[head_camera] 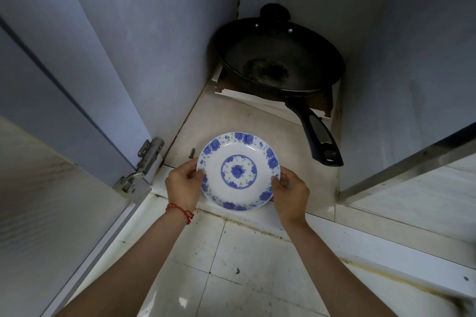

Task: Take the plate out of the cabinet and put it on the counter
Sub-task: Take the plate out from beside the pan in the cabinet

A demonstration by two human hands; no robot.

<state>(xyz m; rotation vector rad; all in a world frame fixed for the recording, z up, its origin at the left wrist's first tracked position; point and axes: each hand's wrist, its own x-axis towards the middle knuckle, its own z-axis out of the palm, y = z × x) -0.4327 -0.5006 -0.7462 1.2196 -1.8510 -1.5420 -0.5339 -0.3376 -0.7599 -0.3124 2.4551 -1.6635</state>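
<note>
I hold the blue-flowered plate (pixel 238 171) at the cabinet (pixel 257 121) mouth, left hand (pixel 183 186) and right hand (pixel 291 194) fingers gripping opposite rims; next, lift it to the counter.

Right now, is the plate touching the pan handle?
Apart. The head view shows bare cabinet floor between the plate, held by the left hand and right hand, and the pan handle.

The black pan (pixel 279 59) fills the cabinet's back corner — its handle (pixel 315 134) juts forward on the right, the left floor (pixel 206 121) bare.
</note>
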